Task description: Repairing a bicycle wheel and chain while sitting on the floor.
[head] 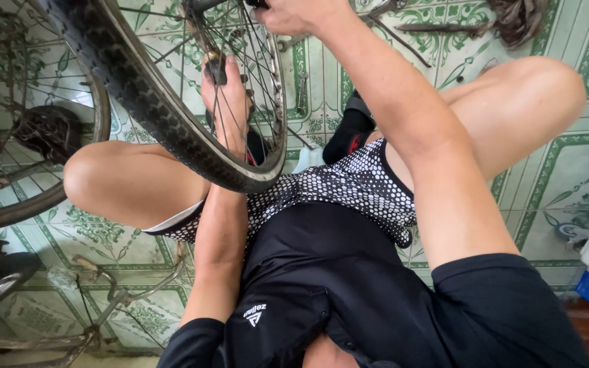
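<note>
1. Bicycle wheel (pixel 172 129) with black tyre and thin spokes, upright between the knees, its lowest part just above the dotted shorts (pixel 349 187)
2. Left hand (pixel 225 102) behind the spokes, inside the rim, clenched around a small dark tool (pixel 216 70) with a brass-coloured piece at its upper end
3. Right hand (pixel 294 13) at the top edge of the view, closed near the middle of the wheel; what lies inside that grip partly cut off by the frame, so cannot tell exactly what
4. Right forearm crossing down over the right thigh, left forearm rising straight from the black shirt (pixel 349 293) to the rim
5. Second wheel (pixel 15 136) at the far left, leaning, with a dark cluster near its hub, well apart from both hands
6. Metal frame parts (pixel 103 300) lying low on the left, on the floor
7. Green-and-white patterned floor tiles (pixel 567 170) under everything, with scattered metal tools (pixel 431 27) near the top
8. Black shoe (pixel 349 129) with a red mark just beyond the shorts, beside the wheel's rim
</note>
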